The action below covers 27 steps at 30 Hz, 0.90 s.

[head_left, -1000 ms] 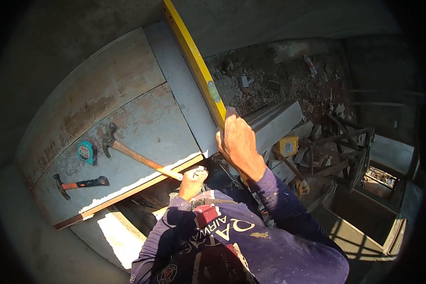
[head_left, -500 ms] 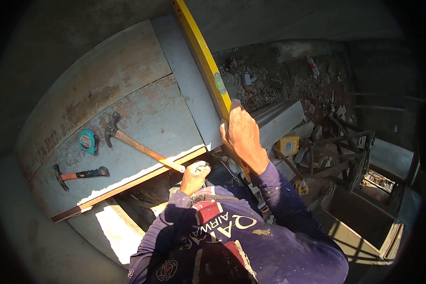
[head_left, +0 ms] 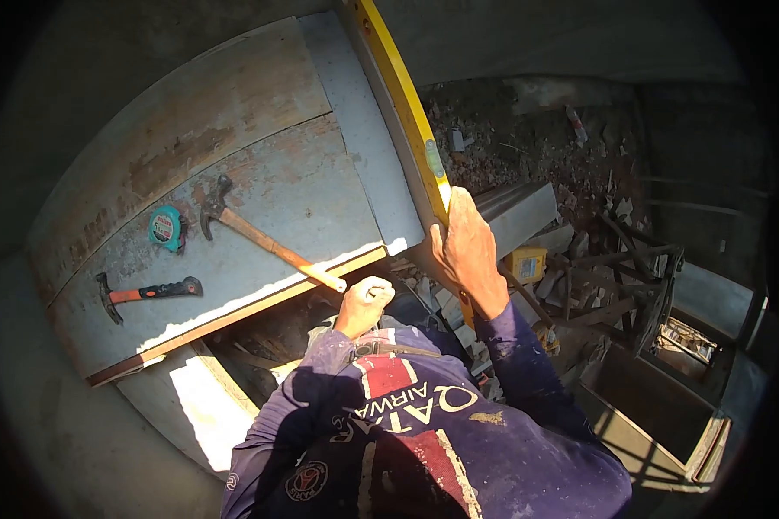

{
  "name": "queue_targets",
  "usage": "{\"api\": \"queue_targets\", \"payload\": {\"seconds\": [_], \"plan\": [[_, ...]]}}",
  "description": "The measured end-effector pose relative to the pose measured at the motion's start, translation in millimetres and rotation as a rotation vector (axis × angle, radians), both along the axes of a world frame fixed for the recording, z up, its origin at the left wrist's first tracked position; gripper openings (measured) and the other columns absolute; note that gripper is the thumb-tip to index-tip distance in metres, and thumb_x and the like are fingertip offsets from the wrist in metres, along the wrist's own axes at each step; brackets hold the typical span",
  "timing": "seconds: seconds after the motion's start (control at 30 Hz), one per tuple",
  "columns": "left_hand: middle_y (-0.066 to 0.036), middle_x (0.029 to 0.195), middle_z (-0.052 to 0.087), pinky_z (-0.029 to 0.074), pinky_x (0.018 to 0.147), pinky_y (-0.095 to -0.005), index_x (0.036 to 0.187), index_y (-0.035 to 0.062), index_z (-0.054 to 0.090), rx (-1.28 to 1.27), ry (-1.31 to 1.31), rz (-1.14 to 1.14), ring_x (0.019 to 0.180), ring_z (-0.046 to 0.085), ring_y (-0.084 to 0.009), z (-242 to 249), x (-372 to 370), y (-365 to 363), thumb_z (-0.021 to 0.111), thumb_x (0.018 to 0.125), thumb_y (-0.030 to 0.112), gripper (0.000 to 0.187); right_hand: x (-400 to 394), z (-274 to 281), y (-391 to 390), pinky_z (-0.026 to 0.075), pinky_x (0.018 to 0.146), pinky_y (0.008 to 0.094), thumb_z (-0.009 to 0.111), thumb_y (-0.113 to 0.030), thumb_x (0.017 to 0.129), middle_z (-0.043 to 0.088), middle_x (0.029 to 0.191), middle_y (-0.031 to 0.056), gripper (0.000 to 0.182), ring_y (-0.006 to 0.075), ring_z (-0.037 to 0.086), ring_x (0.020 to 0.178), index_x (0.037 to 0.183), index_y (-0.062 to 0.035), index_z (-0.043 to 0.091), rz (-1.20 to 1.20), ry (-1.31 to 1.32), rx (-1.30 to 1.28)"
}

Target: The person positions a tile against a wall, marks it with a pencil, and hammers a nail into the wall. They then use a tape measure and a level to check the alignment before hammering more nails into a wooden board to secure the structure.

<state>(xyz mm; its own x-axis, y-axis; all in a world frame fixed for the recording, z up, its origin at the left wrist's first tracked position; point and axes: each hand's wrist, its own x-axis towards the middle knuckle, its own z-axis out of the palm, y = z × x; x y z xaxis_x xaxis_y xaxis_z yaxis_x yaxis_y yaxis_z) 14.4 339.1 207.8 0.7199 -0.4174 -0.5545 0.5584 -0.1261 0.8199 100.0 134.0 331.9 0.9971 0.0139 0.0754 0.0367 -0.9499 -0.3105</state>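
A long yellow spirit level (head_left: 407, 99) stretches along the right edge of the grey wooden panel (head_left: 286, 190), its green vial facing up. My right hand (head_left: 469, 246) grips it near its lower end. Close to the panel's sunlit front edge, my left hand (head_left: 363, 304) is closed in a fist; what it holds, if anything, is hidden. Right beside that fist ends the wooden handle of a claw hammer (head_left: 273, 246), which lies on the panel. A smaller hammer (head_left: 151, 292) with an orange and black handle and a teal tape measure (head_left: 167, 228) lie further left.
Rubble and wood scraps (head_left: 511, 130) cover the ground beyond the panel. At right are a yellow box (head_left: 525, 264), a tangle of dark frame pieces (head_left: 614, 268) and an open wooden box (head_left: 653, 398). A curved grey wall (head_left: 39, 415) borders the left side.
The view has shifted slightly, moving the panel's right end and the level rightward in the picture. More of the level's side face now shows. Both hands keep their closed shape.
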Motion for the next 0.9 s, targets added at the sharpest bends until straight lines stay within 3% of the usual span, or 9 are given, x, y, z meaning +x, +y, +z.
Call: {"api": "queue_targets", "payload": {"seconds": [0.13, 0.23, 0.37, 0.47, 0.5, 0.6, 0.77, 0.83, 0.9], "plan": [[-0.003, 0.079, 0.068, 0.051, 0.068, -0.0264, 0.1, 0.0043, 0.068, -0.012, -0.02, 0.039, 0.073, 0.063, -0.0089, 3, -3, 6, 0.068, 0.092, 0.023, 0.02, 3, 19, 8, 0.054, 0.082, 0.0462, 0.069, -0.004, 0.078, 0.059, 0.112, 0.0276, 0.057, 0.0441, 0.062, 0.097, 0.129, 0.0091, 0.046, 0.017, -0.079, -0.023], [-0.007, 0.084, 0.071, 0.053, 0.071, -0.0301, 0.104, 0.0037, 0.066, 0.143, -0.006, 0.035, 0.077, 0.068, -0.0147, 9, -9, 18, 0.068, 0.09, 0.023, 0.024, 14, 45, 36, 0.052, 0.072, 0.0465, 0.068, -0.004, 0.079, 0.057, 0.098, 0.0204, 0.045, 0.0422, 0.062, 0.086, 0.12, 0.0024, 0.049, 0.025, -0.019, 0.181], [-0.011, 0.089, 0.074, 0.053, 0.071, -0.0326, 0.108, -0.0001, 0.064, 0.159, 0.018, 0.059, 0.075, 0.068, -0.0195, 22, -10, 39, 0.057, 0.087, 0.01, 0.025, 40, 28, 97, 0.051, 0.069, 0.0456, 0.071, -0.012, 0.082, 0.061, 0.082, 0.024, 0.042, 0.0436, 0.063, 0.076, 0.115, 0.0043, 0.052, 0.156, 0.18, 0.5], [-0.013, 0.087, 0.073, 0.052, 0.068, -0.032, 0.114, -0.0013, 0.061, 0.092, -0.063, 0.148, 0.074, 0.066, -0.0175, 27, -19, 65, 0.051, 0.085, 0.005, 0.031, 69, -19, 128, 0.051, 0.067, 0.0472, 0.077, -0.029, 0.078, 0.064, 0.088, 0.032, 0.057, 0.0472, 0.065, 0.085, 0.115, 0.0058, 0.051, 0.218, 0.442, 0.208], [-0.011, 0.093, 0.071, 0.048, 0.068, -0.0235, 0.126, -0.0019, 0.053, 0.039, 0.028, 0.103, 0.073, 0.057, -0.0111, 29, -23, 78, 0.043, 0.081, -0.004, 0.046, 73, -15, 134, 0.051, 0.067, 0.0472, 0.077, -0.029, 0.078, 0.064, 0.088, 0.032, 0.057, 0.0472, 0.065, 0.085, 0.115, 0.0058, 0.051, 0.226, 0.427, 0.212], [-0.011, 0.098, 0.07, 0.045, 0.063, -0.0215, 0.128, -0.0009, 0.051, -0.134, 0.04, 0.264, 0.069, 0.054, -0.0084, 42, -45, 114, 0.042, 0.084, -0.005, 0.045, 75, -2, 134, 0.053, 0.073, 0.0497, 0.077, -0.026, 0.077, 0.065, 0.088, 0.0315, 0.053, 0.0471, 0.066, 0.081, 0.108, 0.008, 0.052, 0.126, 0.288, 0.473], [-0.013, 0.098, 0.069, 0.047, 0.064, -0.0238, 0.127, -0.0007, 0.051, -0.191, 0.098, 0.412, 0.068, 0.056, -0.0096, 58, -88, 158, 0.044, 0.082, -0.005, 0.046, 78, 12, 147, 0.051, 0.076, 0.0482, 0.081, -0.033, 0.075, 0.065, 0.091, 0.0295, 0.052, 0.0455, 0.065, 0.087, 0.099, 0.0049, 0.055, 0.461, 0.382, 0.338], [-0.013, 0.1, 0.069, 0.04, 0.057, -0.0199, 0.129, 0.0001, 0.049, -0.188, 0.061, 0.349, 0.066, 0.053, -0.0069, 52, -94, 171, 0.045, 0.086, -0.004, 0.044, 83, 22, 186, 0.05, 0.075, 0.0493, 0.083, -0.036, 0.074, 0.065, 0.09, 0.0261, 0.051, 0.0456, 0.063, 0.09, 0.095, 0.0011, 0.055, 0.535, 0.383, 0.258], [-0.015, 0.102, 0.068, 0.046, 0.062, -0.0233, 0.128, -0.0025, 0.048, -0.123, 0.072, 0.303, 0.067, 0.055, -0.01, 61, -92, 173, 0.041, 0.083, -0.007, 0.046, 108, 24, 246, 0.05, 0.075, 0.0507, 0.079, -0.028, 0.079, 0.066, 0.091, 0.024, 0.043, 0.0436, 0.064, 0.092, 0.103, -0.0018, 0.055, 0.679, 0.26, 0.234]]}}
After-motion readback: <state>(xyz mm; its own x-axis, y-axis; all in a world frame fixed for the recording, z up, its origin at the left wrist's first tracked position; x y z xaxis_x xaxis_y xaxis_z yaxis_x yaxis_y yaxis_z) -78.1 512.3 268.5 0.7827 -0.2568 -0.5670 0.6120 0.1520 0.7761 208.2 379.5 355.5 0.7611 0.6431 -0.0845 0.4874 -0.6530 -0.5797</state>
